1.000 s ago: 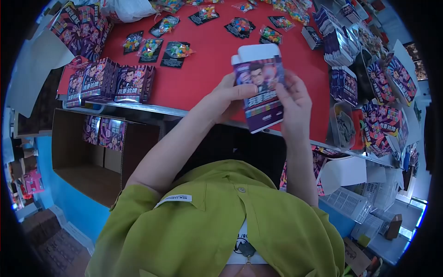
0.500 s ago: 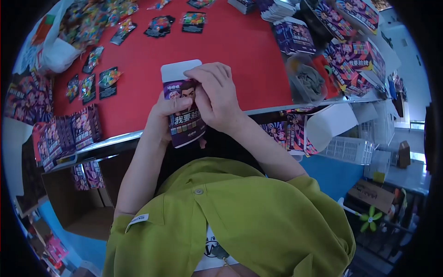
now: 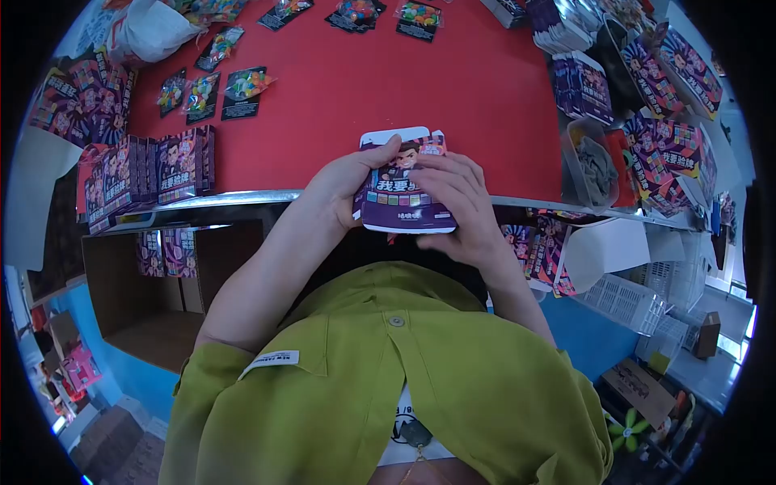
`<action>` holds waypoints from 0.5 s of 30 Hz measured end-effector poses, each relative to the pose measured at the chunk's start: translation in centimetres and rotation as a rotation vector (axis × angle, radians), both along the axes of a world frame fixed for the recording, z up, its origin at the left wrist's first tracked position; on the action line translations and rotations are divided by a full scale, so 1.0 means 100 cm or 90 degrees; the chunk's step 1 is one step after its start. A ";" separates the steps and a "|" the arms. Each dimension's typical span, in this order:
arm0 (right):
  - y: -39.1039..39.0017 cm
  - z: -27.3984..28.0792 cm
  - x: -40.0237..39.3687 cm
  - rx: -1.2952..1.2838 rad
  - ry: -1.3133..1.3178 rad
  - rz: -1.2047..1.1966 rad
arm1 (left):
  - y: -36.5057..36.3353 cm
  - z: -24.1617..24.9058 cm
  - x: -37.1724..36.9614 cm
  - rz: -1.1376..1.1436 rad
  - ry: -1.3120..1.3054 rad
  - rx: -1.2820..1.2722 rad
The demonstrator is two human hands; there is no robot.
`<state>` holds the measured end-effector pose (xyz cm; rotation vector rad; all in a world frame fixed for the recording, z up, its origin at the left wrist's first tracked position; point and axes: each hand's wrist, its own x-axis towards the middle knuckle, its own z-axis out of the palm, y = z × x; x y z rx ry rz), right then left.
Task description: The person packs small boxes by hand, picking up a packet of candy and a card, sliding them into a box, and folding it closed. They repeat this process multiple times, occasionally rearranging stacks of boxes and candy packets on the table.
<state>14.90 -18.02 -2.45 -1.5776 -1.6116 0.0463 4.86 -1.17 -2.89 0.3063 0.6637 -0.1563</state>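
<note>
A purple printed carton (image 3: 398,212) with a cartoon figure and large white characters is held above the table's front edge. Its white top flap (image 3: 394,136) stands up, and a small side flap shows at the upper right. My left hand (image 3: 349,179) grips the carton's left side, thumb lying across the upper front and the other fingers mostly hidden behind. Over the carton's right side lie the fingers of my right hand (image 3: 462,204), its thumb near the lower edge. What is inside the carton cannot be seen.
On the red table (image 3: 339,97) lie bags of colourful pieces with black cards (image 3: 246,90). Stacked cartons (image 3: 182,166) stand at the left front, with more cartons (image 3: 582,87) at the right. A clear bin (image 3: 594,166) holds grey cloth. Below sits an open cardboard box (image 3: 145,311).
The view has shifted, so the table appears further left-to-right displaced. The carton has turned more upright, and my right hand has moved from its top corner down along its right side.
</note>
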 end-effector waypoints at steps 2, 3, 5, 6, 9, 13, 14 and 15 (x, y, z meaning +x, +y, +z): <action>0.007 -0.014 0.006 0.082 0.019 -0.041 | -0.005 0.008 -0.004 -0.075 -0.043 0.016; 0.010 -0.013 0.005 0.082 0.020 -0.045 | -0.012 0.024 -0.008 -0.052 -0.024 0.104; 0.017 -0.008 0.004 0.107 0.318 -0.112 | -0.014 0.031 -0.020 -0.019 0.051 0.410; 0.019 -0.008 0.010 0.062 0.289 -0.111 | -0.013 0.026 -0.025 -0.020 0.052 0.412; 0.023 0.003 0.010 -0.038 0.297 -0.142 | -0.013 0.013 -0.027 0.133 0.022 1.038; 0.037 0.003 0.009 -0.024 0.358 -0.164 | -0.013 0.018 -0.006 0.128 -0.298 0.924; 0.039 0.003 0.013 -0.017 0.387 -0.135 | -0.011 0.022 -0.002 0.126 -0.284 0.874; 0.038 0.002 0.014 -0.012 0.416 -0.106 | -0.010 0.023 0.001 0.124 -0.267 0.822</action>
